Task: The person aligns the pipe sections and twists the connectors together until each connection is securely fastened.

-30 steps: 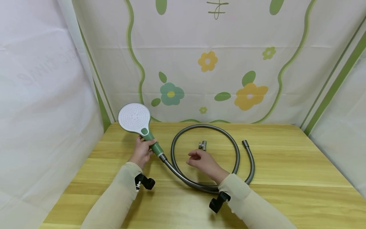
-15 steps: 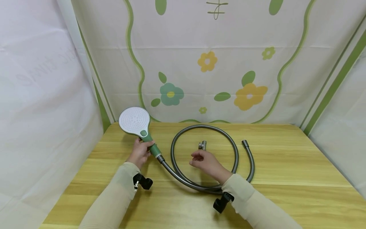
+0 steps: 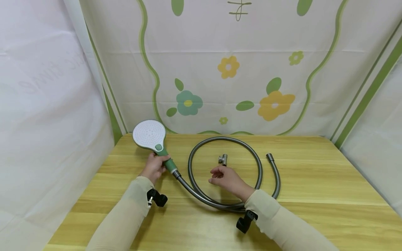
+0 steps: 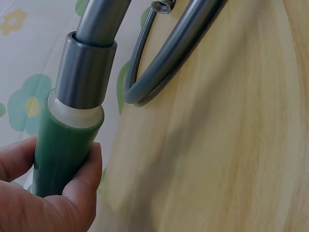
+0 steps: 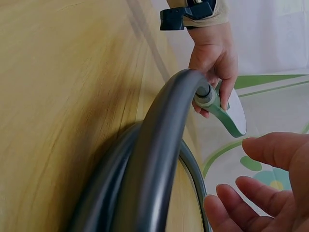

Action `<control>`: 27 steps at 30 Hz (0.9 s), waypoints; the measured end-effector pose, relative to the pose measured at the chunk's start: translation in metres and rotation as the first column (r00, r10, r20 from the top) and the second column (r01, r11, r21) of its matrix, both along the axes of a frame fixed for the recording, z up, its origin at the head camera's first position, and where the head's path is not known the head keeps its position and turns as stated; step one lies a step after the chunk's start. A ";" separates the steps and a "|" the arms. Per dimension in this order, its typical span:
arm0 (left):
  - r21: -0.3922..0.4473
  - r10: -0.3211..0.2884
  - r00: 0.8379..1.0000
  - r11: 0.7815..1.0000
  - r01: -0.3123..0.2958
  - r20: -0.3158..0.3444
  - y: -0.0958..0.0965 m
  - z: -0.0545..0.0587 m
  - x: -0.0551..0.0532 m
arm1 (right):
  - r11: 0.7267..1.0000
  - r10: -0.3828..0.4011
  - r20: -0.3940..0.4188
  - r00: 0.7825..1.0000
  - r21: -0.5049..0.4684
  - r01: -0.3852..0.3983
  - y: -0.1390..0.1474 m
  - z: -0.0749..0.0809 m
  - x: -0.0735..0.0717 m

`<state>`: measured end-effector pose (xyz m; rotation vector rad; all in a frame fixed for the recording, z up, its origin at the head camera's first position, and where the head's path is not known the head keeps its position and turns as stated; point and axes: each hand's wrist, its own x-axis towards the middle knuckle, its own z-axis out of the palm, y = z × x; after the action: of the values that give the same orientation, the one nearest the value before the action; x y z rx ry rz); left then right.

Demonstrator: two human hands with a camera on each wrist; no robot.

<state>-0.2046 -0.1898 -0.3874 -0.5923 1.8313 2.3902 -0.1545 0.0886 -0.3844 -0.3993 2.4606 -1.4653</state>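
My left hand (image 3: 153,167) grips the green handle of a shower head (image 3: 149,134), its white round face turned up toward the head camera. In the left wrist view, thumb and fingers wrap the green handle (image 4: 65,150), and a grey metal collar (image 4: 86,72) joins it to the hose. The grey shower hose (image 3: 201,198) runs from the handle into a loop on the table. Over that loop hovers my right hand (image 3: 230,181), holding nothing, its fingers loosely bent and apart from the hose in the right wrist view. Just beyond it lies a small chrome valve fitting (image 3: 223,159), partly hidden.
The hose's free end (image 3: 269,157) lies on the right side of the wooden table (image 3: 314,174). White cloth with printed flowers (image 3: 276,105) stands behind the table's back edge, and more white cloth (image 3: 47,104) hangs on both sides.
The shower head has come down slightly toward the table in my left hand. My right hand has shifted a little to the right, away from the handle.
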 end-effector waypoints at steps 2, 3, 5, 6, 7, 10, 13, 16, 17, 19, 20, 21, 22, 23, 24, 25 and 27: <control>-0.008 -0.002 1.000 1.000 0.002 0.011 0.000 -0.001 -0.001 | 1.000 0.001 0.003 1.000 0.003 -0.001 0.000 0.000 0.000; -0.011 -0.003 1.000 1.000 0.003 0.016 -0.001 -0.001 -0.001 | 1.000 0.001 0.005 1.000 0.003 -0.001 -0.001 -0.001 0.000; -0.017 -0.013 1.000 1.000 0.013 0.019 -0.002 -0.003 -0.002 | 1.000 0.001 0.007 1.000 0.008 -0.001 -0.001 -0.001 -0.001; -0.021 -0.017 1.000 1.000 0.017 0.021 -0.002 -0.004 -0.002 | 1.000 0.000 0.007 1.000 0.010 -0.001 -0.001 -0.001 -0.001; -0.023 -0.018 1.000 1.000 0.019 0.025 -0.003 -0.004 -0.003 | 1.000 0.003 0.008 1.000 0.013 -0.003 -0.001 -0.001 -0.001; -0.032 -0.027 0.999 0.999 0.028 0.031 -0.004 -0.006 -0.004 | 1.000 0.013 0.004 1.000 0.023 -0.013 0.001 -0.001 -0.001; -0.037 -0.030 0.999 0.999 0.031 0.040 -0.005 -0.008 -0.005 | 0.999 0.028 -0.006 1.000 0.033 -0.027 0.004 -0.001 -0.001; -0.036 -0.035 0.998 0.999 0.037 0.048 -0.006 -0.010 -0.006 | 0.998 0.040 -0.014 0.999 0.047 -0.039 0.006 -0.001 0.000; -0.032 -0.035 0.998 0.999 0.036 0.052 -0.007 -0.011 -0.006 | 0.998 0.042 -0.015 0.999 0.051 -0.041 0.007 0.000 0.001; -0.029 -0.038 0.998 0.999 0.040 0.057 -0.007 -0.011 -0.007 | 0.997 0.046 -0.016 0.999 0.059 -0.045 0.009 0.001 0.001; -0.031 -0.043 0.997 0.998 0.045 0.058 -0.008 -0.012 -0.007 | 0.997 0.049 -0.018 0.999 0.065 -0.048 0.010 0.001 0.001; -0.037 -0.048 0.997 0.998 0.051 0.061 -0.008 -0.012 -0.007 | 0.996 0.051 -0.020 0.999 0.069 -0.049 0.010 0.001 0.002; -0.042 -0.053 0.997 0.998 0.055 0.063 -0.008 -0.013 -0.007 | 0.996 0.051 -0.023 0.998 0.074 -0.050 0.011 0.001 0.002; -0.044 -0.056 0.996 0.997 0.059 0.065 -0.008 -0.013 -0.007 | 0.996 0.053 -0.024 0.998 0.078 -0.050 0.012 0.001 0.002; -0.052 -0.060 0.996 0.997 0.064 0.068 -0.007 -0.014 -0.008 | 0.995 0.053 -0.026 0.998 0.082 -0.051 0.012 0.001 0.002; -0.058 -0.063 0.995 0.996 0.067 0.071 -0.007 -0.014 -0.008 | 0.995 0.053 -0.028 0.998 0.086 -0.050 0.013 0.001 0.002; -0.069 -0.066 0.995 0.995 0.072 0.076 -0.007 -0.015 -0.009 | 0.995 0.049 -0.030 0.998 0.093 -0.046 0.013 0.000 0.002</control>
<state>-0.2135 -0.1969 -0.4028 -0.6043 1.8811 2.2374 -0.1528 0.1018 -0.3845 -0.4622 2.5141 -1.3315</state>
